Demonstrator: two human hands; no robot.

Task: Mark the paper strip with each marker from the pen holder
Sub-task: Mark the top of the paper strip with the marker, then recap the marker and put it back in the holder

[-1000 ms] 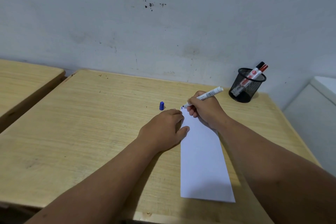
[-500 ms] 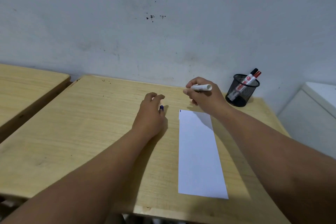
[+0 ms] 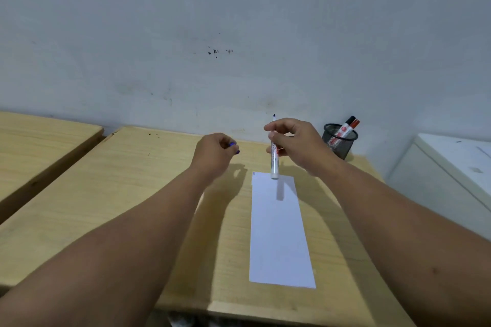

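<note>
A white paper strip (image 3: 279, 231) lies lengthwise on the wooden desk (image 3: 111, 194), with a small blue mark at its far left corner. My right hand (image 3: 300, 143) holds an uncapped white marker (image 3: 274, 159) upright above the strip's far end, its blue tip pointing up. My left hand (image 3: 215, 154) hovers to the left of it, with the blue cap (image 3: 233, 147) pinched in its fingertips. A black mesh pen holder (image 3: 338, 141) at the desk's back right holds a black-capped and a red-capped marker (image 3: 348, 126).
A second wooden desk (image 3: 39, 146) stands to the left across a narrow gap. A white cabinet (image 3: 451, 175) sits to the right. A grey wall runs directly behind the desks.
My right hand lifted the marker off the strip and turned it tip-up. My left hand left the paper, picked the blue cap off the desk and raised it toward the marker.
</note>
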